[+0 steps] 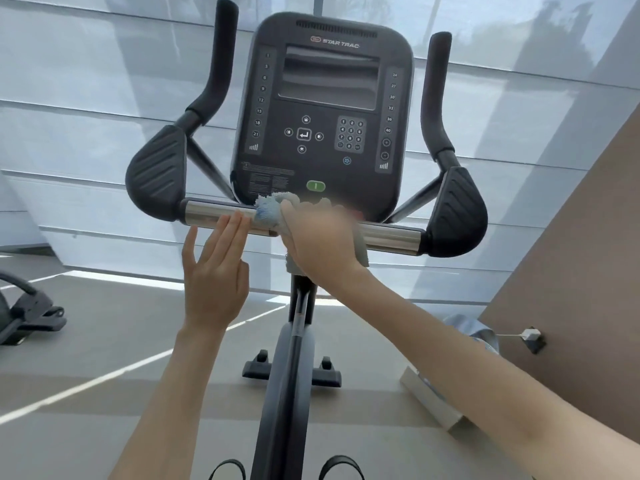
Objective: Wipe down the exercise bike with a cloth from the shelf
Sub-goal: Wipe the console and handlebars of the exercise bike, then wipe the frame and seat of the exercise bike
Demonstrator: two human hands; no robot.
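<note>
One bike (322, 116), one cloth (268, 211): my right hand (318, 237), blurred, grips it on the bar (391, 237); my left hand (214, 275) rests flat there, fingers straight.

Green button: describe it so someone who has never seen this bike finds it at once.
Start at the black console between the two upright handles. Go to its bottom edge, below the keypad and above the cloth on the chrome bar. The green button is an oval there, the only green key on the panel.
</note>
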